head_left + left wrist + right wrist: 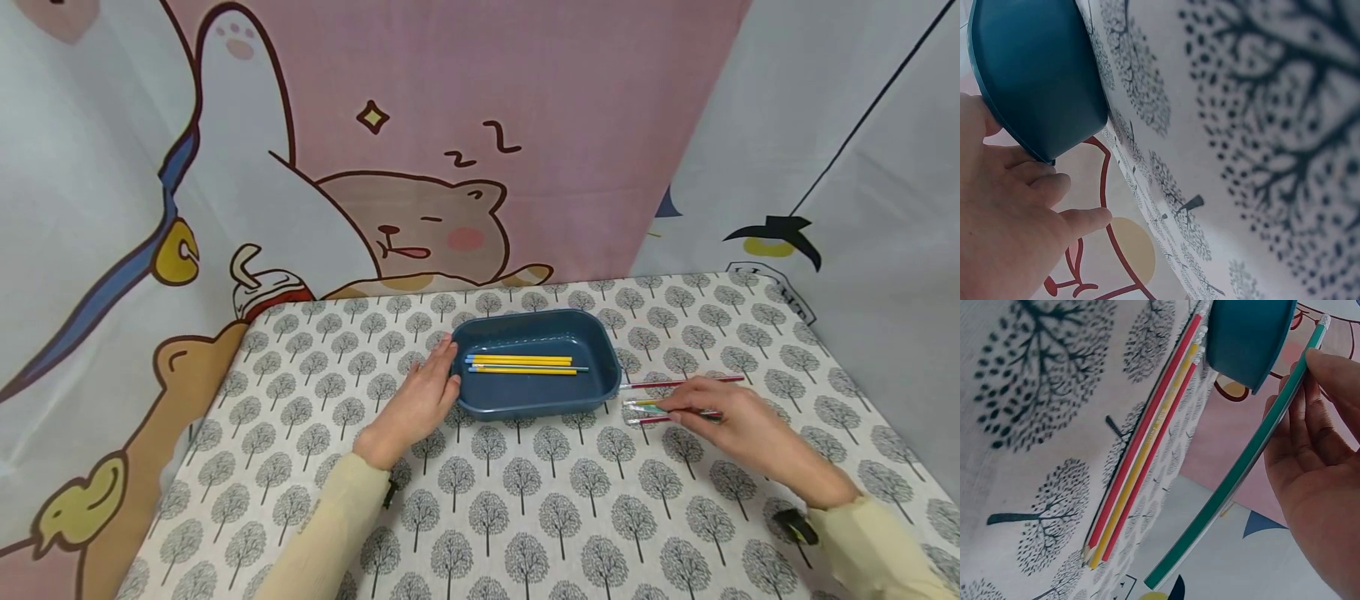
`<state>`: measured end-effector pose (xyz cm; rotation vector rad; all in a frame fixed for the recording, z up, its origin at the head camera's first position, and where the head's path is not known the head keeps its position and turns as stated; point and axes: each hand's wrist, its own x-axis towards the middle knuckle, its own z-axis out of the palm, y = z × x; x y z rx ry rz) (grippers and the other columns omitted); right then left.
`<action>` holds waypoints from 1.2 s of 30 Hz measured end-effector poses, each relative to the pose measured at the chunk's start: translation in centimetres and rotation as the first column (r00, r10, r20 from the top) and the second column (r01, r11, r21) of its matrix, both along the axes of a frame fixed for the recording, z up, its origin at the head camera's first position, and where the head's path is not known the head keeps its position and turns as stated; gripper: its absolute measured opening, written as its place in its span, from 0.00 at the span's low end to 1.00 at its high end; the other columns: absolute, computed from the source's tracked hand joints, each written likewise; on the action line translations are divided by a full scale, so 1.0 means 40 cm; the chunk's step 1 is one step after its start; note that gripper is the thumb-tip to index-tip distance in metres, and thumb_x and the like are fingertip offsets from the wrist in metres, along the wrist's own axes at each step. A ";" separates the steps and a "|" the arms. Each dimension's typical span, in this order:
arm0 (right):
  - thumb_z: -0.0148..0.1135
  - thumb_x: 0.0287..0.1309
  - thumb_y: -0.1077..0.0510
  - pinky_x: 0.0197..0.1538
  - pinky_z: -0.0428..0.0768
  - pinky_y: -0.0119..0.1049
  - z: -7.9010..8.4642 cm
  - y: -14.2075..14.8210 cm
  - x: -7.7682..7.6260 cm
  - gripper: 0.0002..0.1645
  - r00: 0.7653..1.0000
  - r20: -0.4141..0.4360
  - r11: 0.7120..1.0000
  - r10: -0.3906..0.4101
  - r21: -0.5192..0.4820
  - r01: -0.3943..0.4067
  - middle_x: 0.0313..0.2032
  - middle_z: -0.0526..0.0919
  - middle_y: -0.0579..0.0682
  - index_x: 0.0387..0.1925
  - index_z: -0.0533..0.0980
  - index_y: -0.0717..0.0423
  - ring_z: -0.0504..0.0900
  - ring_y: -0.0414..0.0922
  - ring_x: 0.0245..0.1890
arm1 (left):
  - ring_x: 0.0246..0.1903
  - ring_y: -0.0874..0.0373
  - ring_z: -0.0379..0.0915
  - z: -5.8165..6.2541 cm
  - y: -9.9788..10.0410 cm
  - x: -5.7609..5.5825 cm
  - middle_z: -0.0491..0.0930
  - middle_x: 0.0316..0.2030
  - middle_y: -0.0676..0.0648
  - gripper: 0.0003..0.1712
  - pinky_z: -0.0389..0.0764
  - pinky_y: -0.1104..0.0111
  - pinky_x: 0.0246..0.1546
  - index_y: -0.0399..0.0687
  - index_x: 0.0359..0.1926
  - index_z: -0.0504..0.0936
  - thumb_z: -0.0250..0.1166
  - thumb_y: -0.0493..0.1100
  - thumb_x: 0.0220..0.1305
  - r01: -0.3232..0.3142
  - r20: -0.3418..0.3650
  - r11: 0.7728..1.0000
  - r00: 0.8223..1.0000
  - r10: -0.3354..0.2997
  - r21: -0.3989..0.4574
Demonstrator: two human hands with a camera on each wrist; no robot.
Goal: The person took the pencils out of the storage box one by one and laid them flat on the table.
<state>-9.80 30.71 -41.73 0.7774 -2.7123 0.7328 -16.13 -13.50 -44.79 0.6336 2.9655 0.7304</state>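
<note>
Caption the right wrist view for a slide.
Right hand holds a green pencil above the tree-print cloth, two red pencils and a yellow pencil lying near the blue tray.

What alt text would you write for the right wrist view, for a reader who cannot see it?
A right hand holds a green pencil above a tree-patterned cloth. Two red pencils and a yellow pencil lie on the cloth, near a blue tray.

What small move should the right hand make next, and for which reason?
I would probably carry the green pencil leftward over the blue tray. The right hand pinches it outside the tray, yellow pencils lie inside, and the left hand touches the tray, perhaps steadying it.
</note>
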 end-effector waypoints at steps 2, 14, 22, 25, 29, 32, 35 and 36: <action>0.77 0.51 0.68 0.40 0.82 0.29 -0.005 0.004 0.000 0.20 1.000 0.015 1.000 0.010 -0.012 -0.010 0.43 0.86 0.39 0.44 0.90 0.45 0.82 0.35 0.42 | 0.79 0.45 0.47 0.001 0.000 0.000 0.47 0.82 0.41 0.34 0.56 0.39 0.74 0.38 0.81 0.54 0.47 0.48 0.83 0.000 0.003 1.000 1.000 0.000 0.001; 0.77 0.48 0.70 0.39 0.84 0.29 -0.036 0.018 -0.013 0.21 0.996 0.037 0.997 0.080 -0.003 -0.080 0.43 0.87 0.37 0.42 0.89 0.45 0.83 0.33 0.41 | 0.79 0.43 0.49 -0.001 0.001 0.000 0.49 0.81 0.40 0.34 0.57 0.39 0.74 0.37 0.80 0.56 0.47 0.47 0.82 -0.003 -0.012 1.000 1.000 0.003 0.004; 0.76 0.51 0.69 0.37 0.84 0.30 -0.049 0.025 -0.017 0.20 0.990 0.127 0.998 0.066 0.016 -0.068 0.43 0.86 0.38 0.43 0.89 0.44 0.81 0.30 0.39 | 0.79 0.44 0.49 0.001 0.001 0.001 0.48 0.81 0.40 0.34 0.56 0.39 0.74 0.37 0.81 0.55 0.46 0.47 0.82 0.000 -0.006 1.000 1.000 0.000 0.005; 0.76 0.53 0.68 0.37 0.84 0.31 -0.053 0.027 -0.019 0.19 0.985 0.160 0.997 0.068 0.021 -0.072 0.42 0.86 0.36 0.43 0.89 0.44 0.80 0.29 0.39 | 0.79 0.45 0.49 0.002 0.001 0.001 0.49 0.81 0.41 0.33 0.57 0.39 0.74 0.37 0.80 0.56 0.47 0.46 0.82 0.000 -0.002 1.000 1.000 0.000 0.014; 0.75 0.53 0.68 0.38 0.84 0.31 -0.059 0.030 -0.023 0.18 0.982 0.172 0.996 0.079 0.022 -0.084 0.41 0.86 0.35 0.43 0.89 0.45 0.80 0.29 0.38 | 0.79 0.46 0.49 0.005 0.003 0.003 0.49 0.81 0.41 0.33 0.58 0.38 0.73 0.37 0.80 0.57 0.47 0.46 0.82 -0.005 0.004 1.000 1.000 0.005 0.023; 0.75 0.53 0.69 0.37 0.84 0.31 -0.065 0.034 -0.025 0.19 0.979 0.185 0.996 0.083 0.018 -0.088 0.41 0.86 0.35 0.43 0.89 0.46 0.79 0.28 0.37 | 0.78 0.45 0.49 0.003 0.002 0.003 0.49 0.81 0.40 0.34 0.57 0.38 0.73 0.36 0.80 0.57 0.48 0.47 0.82 -0.006 -0.003 1.000 1.000 0.006 0.027; 0.75 0.53 0.69 0.37 0.84 0.31 -0.071 0.037 -0.027 0.18 0.977 0.196 0.996 0.085 0.022 -0.091 0.41 0.86 0.36 0.43 0.89 0.46 0.79 0.28 0.37 | 0.78 0.43 0.50 0.000 0.002 0.001 0.49 0.81 0.39 0.34 0.57 0.37 0.73 0.35 0.80 0.57 0.48 0.47 0.81 -0.004 -0.011 1.000 1.000 0.004 0.029; 0.75 0.53 0.68 0.38 0.84 0.31 -0.073 0.039 -0.028 0.18 0.977 0.197 0.995 0.086 0.027 -0.093 0.42 0.86 0.36 0.43 0.89 0.46 0.80 0.28 0.38 | 0.78 0.42 0.50 0.000 0.002 0.002 0.49 0.81 0.39 0.34 0.57 0.37 0.73 0.35 0.80 0.57 0.48 0.47 0.81 -0.004 -0.012 1.000 1.000 0.004 0.029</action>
